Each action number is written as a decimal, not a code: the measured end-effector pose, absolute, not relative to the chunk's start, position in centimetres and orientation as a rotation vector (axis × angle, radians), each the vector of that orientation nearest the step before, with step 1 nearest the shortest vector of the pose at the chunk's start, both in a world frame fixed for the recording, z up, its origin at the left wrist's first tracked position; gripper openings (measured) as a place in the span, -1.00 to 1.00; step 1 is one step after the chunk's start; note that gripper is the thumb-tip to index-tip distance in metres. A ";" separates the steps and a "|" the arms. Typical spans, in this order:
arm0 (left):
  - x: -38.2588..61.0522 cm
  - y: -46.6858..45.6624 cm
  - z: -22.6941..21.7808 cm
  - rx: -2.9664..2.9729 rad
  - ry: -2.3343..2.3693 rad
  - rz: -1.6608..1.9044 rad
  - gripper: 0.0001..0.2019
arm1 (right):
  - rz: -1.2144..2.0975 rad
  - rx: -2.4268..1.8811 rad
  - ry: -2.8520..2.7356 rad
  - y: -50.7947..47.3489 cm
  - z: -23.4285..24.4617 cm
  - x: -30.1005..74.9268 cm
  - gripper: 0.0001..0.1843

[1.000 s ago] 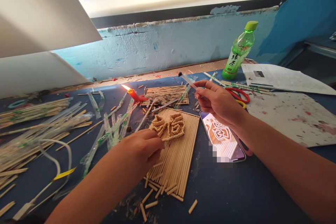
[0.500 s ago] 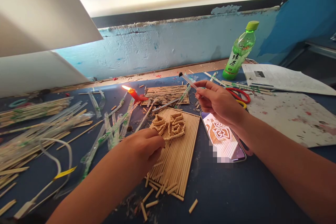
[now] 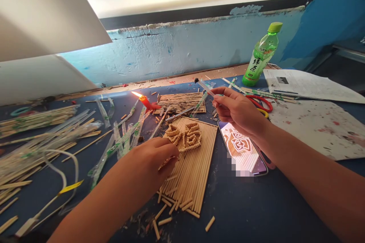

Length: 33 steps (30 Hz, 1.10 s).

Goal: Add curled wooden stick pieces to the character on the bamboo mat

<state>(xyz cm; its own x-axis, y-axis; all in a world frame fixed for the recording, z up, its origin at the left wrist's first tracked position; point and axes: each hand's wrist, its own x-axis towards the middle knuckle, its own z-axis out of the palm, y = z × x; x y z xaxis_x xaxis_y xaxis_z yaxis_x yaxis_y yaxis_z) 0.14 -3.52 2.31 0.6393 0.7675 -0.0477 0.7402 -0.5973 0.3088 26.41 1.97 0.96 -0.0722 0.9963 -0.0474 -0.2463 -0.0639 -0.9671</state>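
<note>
My right hand (image 3: 238, 108) pinches a translucent glue stick (image 3: 205, 88) whose far end is blackened; it is held in the air above the table. Lower and to the left, my left hand (image 3: 158, 159) bends its fingers down over the left part of a mat of joined wooden sticks (image 3: 199, 167). Its fingertips are mostly hidden, so I cannot make out what they grip. Right by these fingers, a raised pattern of short stick pieces (image 3: 191, 136) stands on the mat. Several loose cut pieces (image 3: 165, 221) lie around the mat's near edge.
A lit red candle (image 3: 146, 102) burns behind the mat, near a darkened stick panel (image 3: 182, 102). A phone (image 3: 242, 144) showing a similar pattern, scissors (image 3: 261, 102), a green tea bottle (image 3: 261, 59) and papers (image 3: 313, 85) are at right. Wrappers, sticks and a white cable (image 3: 75, 167) fill the left.
My left hand has shifted slightly, its fingers lifting and parting a little over the mat. My right hand keeps the glue stick in nearly the same place.
</note>
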 end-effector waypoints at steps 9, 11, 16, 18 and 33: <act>0.5 -3.1 2.1 2.571 1.150 0.181 -0.76 | 1.402 -1.041 -1.040 1.9 1.1 26.4 -0.82; 0.6 -3.1 2.0 2.562 1.140 0.187 -0.77 | 1.403 -1.041 -1.039 1.8 1.1 26.3 -0.83; 0.6 -3.6 2.5 2.545 1.234 0.179 -0.86 | 1.404 -1.033 -1.039 1.8 1.0 26.4 -0.85; 0.5 -3.9 2.9 2.543 1.288 0.169 -0.91 | 1.406 -1.030 -1.033 1.9 1.0 26.4 -0.85; 1.0 -4.4 3.0 2.575 1.202 -0.155 -0.82 | 1.404 -1.040 -1.054 1.9 1.0 26.4 -0.84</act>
